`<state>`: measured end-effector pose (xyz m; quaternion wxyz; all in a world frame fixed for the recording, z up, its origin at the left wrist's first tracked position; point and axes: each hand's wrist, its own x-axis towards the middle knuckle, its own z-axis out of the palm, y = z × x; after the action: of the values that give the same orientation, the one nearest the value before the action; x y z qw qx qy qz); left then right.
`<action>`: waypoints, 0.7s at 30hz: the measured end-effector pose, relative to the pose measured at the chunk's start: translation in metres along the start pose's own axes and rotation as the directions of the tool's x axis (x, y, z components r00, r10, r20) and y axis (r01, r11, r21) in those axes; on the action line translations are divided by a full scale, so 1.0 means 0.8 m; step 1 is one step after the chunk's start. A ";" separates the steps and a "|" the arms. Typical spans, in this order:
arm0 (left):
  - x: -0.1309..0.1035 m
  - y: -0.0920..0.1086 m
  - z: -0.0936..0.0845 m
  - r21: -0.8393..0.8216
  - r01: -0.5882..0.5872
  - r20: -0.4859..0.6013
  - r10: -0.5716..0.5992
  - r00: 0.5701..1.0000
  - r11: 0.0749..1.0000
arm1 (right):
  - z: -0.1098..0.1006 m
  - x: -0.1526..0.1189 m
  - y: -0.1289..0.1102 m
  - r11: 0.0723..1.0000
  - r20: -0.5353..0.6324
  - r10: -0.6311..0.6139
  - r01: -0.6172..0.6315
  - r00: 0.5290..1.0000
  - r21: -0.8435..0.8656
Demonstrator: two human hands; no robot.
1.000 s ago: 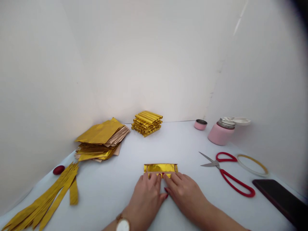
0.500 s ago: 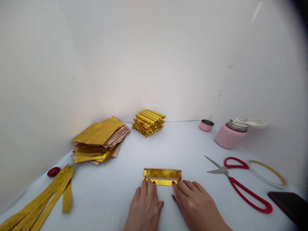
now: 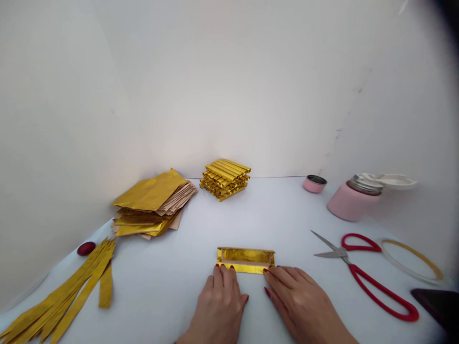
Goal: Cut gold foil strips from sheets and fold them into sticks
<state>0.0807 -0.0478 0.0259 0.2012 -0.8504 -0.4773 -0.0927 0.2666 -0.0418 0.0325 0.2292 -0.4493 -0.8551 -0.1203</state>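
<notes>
A small gold foil paper piece with folded edges lies flat on the white table, near the front. My left hand rests palm down with its fingertips on the paper's lower left edge. At the lower right corner, the fingertips of my right hand press on the same paper. Fingers of both hands lie flat, and neither hand grips the paper. The undersides of both hands are hidden.
Behind stands a stack of gold rolls. Gold sheets, gold strips and a red oval object lie left. Rightward are red-handled scissors, a pink jar, a pink cap, a tape ring and a dark object.
The whole view has shifted slightly, so the things on the table appear a little farther right. Both hands stay at the paper's lower edge, with little change in their pose.
</notes>
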 end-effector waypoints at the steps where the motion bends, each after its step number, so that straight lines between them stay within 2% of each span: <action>1: 0.001 0.000 -0.002 -0.004 -0.002 0.007 0.002 1.000 1.000 | -0.001 0.001 0.000 1.000 -0.002 0.003 -0.003 1.000 0.016; 5: 0.003 0.000 -0.009 -0.004 -0.015 0.090 0.015 0.996 1.000 | -0.003 0.003 0.001 0.998 -0.052 -0.032 0.034 0.998 0.052; 11: 0.002 -0.001 -0.014 -0.029 -0.039 0.172 0.043 0.984 0.999 | 0.005 0.010 -0.018 0.982 0.012 -0.150 0.148 0.989 0.116; 15: 0.003 -0.003 -0.017 -0.062 -0.006 0.200 0.019 0.980 0.998 | 0.005 0.010 -0.023 0.988 0.000 -0.092 0.092 0.996 0.126; 21: 0.002 -0.002 -0.013 -0.051 0.031 0.205 -0.020 0.979 0.998 | -0.011 0.005 -0.003 0.989 -0.083 0.004 0.008 0.997 0.150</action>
<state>0.0809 -0.0503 0.0360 0.1272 -0.8544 -0.5034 -0.0201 0.2652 -0.0440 0.0417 0.2978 -0.4244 -0.8519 -0.0745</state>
